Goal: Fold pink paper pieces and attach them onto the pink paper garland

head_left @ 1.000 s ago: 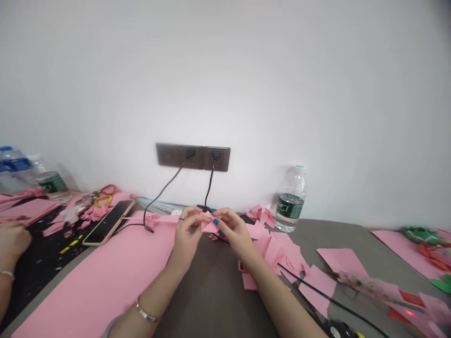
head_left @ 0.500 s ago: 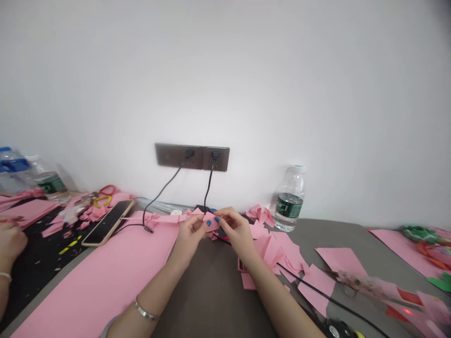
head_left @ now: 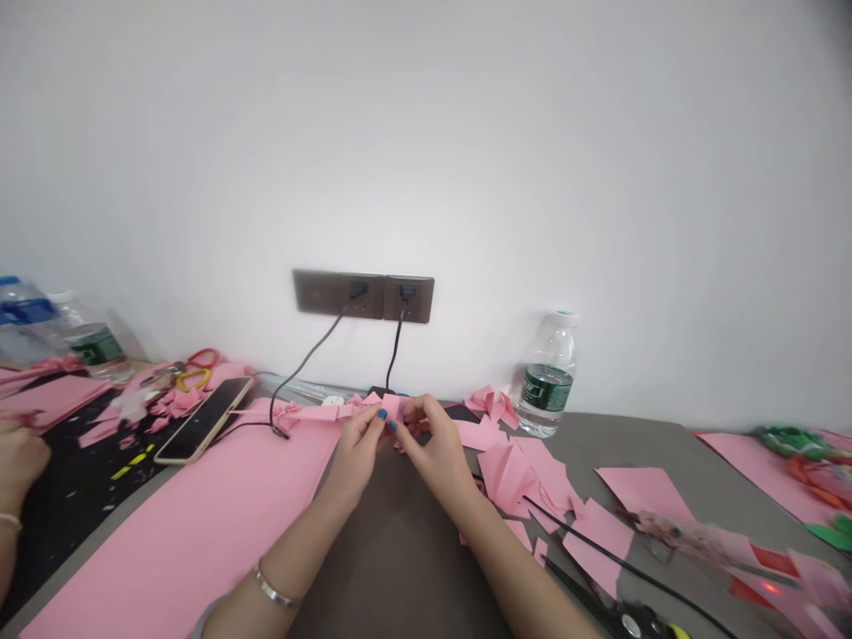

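Between both hands, a small piece of pink paper (head_left: 392,406) is held up over the far part of the table. My left hand (head_left: 359,448) pinches its left side between thumb and fingers. On the other side, my right hand (head_left: 436,446) is closed with thumb and bent fingertips at the paper's lower right edge. The fingers hide part of the paper, so its folds are hard to make out. Pink paper strips and crumpled scraps (head_left: 286,413) lie behind and left of my left hand. More loose pink pieces (head_left: 519,470) lie beside my right forearm.
A large pink sheet (head_left: 200,532) and a phone (head_left: 205,422) lie at left. A water bottle (head_left: 547,377) stands by the wall at right. Black cables run from the wall socket (head_left: 363,295). Glue gun (head_left: 759,568) at right. Another person's hand (head_left: 19,457) is at far left.
The pink paper has turned between my fingers and shows a narrower face. My right thumb has shifted down and left, and my right forearm has moved slightly left.
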{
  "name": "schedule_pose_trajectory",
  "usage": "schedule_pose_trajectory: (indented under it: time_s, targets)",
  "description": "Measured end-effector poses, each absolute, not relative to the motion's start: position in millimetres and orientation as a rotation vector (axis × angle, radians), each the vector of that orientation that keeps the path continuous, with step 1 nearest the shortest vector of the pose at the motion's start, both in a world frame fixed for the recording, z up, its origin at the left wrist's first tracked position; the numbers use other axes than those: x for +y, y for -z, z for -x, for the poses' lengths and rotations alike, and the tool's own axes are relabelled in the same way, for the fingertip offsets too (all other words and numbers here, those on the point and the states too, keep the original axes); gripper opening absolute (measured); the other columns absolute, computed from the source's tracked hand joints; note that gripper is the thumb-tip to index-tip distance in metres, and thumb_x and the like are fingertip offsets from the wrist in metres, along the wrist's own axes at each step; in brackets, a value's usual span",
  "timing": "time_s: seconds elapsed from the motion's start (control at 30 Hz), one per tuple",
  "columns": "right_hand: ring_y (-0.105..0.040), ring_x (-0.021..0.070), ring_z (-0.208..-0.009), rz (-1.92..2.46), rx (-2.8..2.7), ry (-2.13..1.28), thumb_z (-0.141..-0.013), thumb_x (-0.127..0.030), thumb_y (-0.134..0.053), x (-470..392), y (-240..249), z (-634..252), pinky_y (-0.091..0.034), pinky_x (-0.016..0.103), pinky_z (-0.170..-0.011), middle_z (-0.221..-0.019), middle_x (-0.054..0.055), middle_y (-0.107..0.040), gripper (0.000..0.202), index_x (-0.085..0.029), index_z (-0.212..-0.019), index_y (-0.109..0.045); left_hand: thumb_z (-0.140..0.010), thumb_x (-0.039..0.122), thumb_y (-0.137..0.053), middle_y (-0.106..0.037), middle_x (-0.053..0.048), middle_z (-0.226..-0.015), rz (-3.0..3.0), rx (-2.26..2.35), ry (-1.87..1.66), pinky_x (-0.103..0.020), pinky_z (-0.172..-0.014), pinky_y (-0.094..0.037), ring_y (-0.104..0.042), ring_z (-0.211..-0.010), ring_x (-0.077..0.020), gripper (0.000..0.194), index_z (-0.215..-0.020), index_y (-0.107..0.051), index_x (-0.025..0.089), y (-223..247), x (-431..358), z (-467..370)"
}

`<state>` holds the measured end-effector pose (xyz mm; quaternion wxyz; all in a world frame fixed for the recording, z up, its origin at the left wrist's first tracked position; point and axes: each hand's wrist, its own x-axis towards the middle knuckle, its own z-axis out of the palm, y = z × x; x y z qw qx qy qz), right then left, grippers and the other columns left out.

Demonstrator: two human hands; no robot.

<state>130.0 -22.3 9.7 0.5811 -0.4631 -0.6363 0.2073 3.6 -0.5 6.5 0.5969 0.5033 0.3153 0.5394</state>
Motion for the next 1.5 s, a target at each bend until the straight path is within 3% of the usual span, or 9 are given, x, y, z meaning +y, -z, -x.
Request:
schedule_pose_trajectory:
  time_s: [0.17, 0.43, 0.57, 0.83, 1.17, 1.33, 1.5]
  targets:
    - [-0.052, 0.0122, -0.056, 1.091, -1.368, -0.622, -0.082, -0.022, -0.056, -21, -8, -129, -0.048, 0.026, -0.049, -0.076, -0.002, -0.047, 0.015, -0.023, -0.080, -0.042, -0.084, 0.043, -0.059, -0.066, -0.004, -0.082, -1.324, 0.751, -1.236, -0.034, -0.077, -0.054, -0.063, -0.080, -0.0197, 0.028, -0.087, -0.067, 0.016, 6, 4, -1]
    - [-0.054, 0.0144, -0.066, 1.013, -1.381, -0.706, -0.082, -0.020, -0.053, -20, -8, -133, -0.050, 0.024, -0.051, -0.080, 0.000, -0.052, 0.010, -0.022, -0.092, -0.049, -0.080, 0.045, -0.063, -0.066, -0.004, -0.078, -1.289, 0.784, -1.286, -0.038, -0.084, -0.053, -0.064, -0.083, -0.0212, 0.030, -0.087, -0.070, 0.017, 2, 4, -1]
    - [-0.055, 0.0146, -0.067, 1.006, -1.389, -0.704, -0.084, -0.022, -0.054, -17, -7, -138, -0.049, 0.025, -0.055, -0.077, 0.000, -0.054, 0.008, -0.021, -0.091, -0.051, -0.081, 0.044, -0.062, -0.065, -0.002, -0.075, -1.267, 0.757, -1.273, -0.037, -0.083, -0.054, -0.063, -0.078, -0.0186, 0.029, -0.086, -0.069, 0.017, 1, 3, -2]
    - [-0.055, 0.0132, -0.064, 1.028, -1.380, -0.688, -0.083, -0.024, -0.056, -17, -9, -139, -0.044, 0.023, -0.052, -0.076, 0.000, -0.055, 0.006, -0.021, -0.086, -0.052, -0.082, 0.041, -0.062, -0.065, -0.004, -0.086, -1.277, 0.811, -1.267, -0.038, -0.089, -0.052, -0.063, -0.088, -0.0202, 0.029, -0.093, -0.068, 0.016, 7, 6, 0]
    - [-0.053, 0.0130, -0.058, 0.939, -1.341, -0.928, -0.081, -0.030, -0.055, -13, -6, -144, -0.043, 0.026, -0.054, -0.072, -0.002, -0.054, 0.011, -0.022, -0.087, -0.050, -0.083, 0.040, -0.059, -0.064, -0.001, -0.078, -1.318, 0.805, -1.279, -0.035, -0.083, -0.055, -0.063, -0.079, -0.0180, 0.027, -0.089, -0.070, 0.016, -2, 3, -2]
    - [-0.049, 0.0123, -0.058, 1.064, -1.398, -0.775, -0.079, -0.024, -0.051, -14, -9, -148, -0.038, 0.024, -0.053, -0.073, -0.002, -0.053, 0.007, -0.021, -0.086, -0.051, -0.084, 0.040, -0.057, -0.066, -0.003, -0.081, -1.431, 0.901, -1.287, -0.035, -0.074, -0.057, -0.065, -0.075, -0.0208, 0.032, -0.101, -0.069, 0.016, 4, 2, 1]
    - [-0.051, 0.0139, -0.062, 1.148, -1.543, -0.592, -0.078, -0.014, -0.049, -16, -12, -150, -0.037, 0.025, -0.057, -0.070, -0.003, -0.053, 0.008, -0.022, -0.080, -0.050, -0.085, 0.039, -0.055, -0.062, -0.001, -0.068, -1.546, 0.964, -1.287, -0.031, -0.061, -0.056, -0.062, -0.063, -0.0186, 0.030, -0.100, -0.069, 0.017, 4, 1, 2]
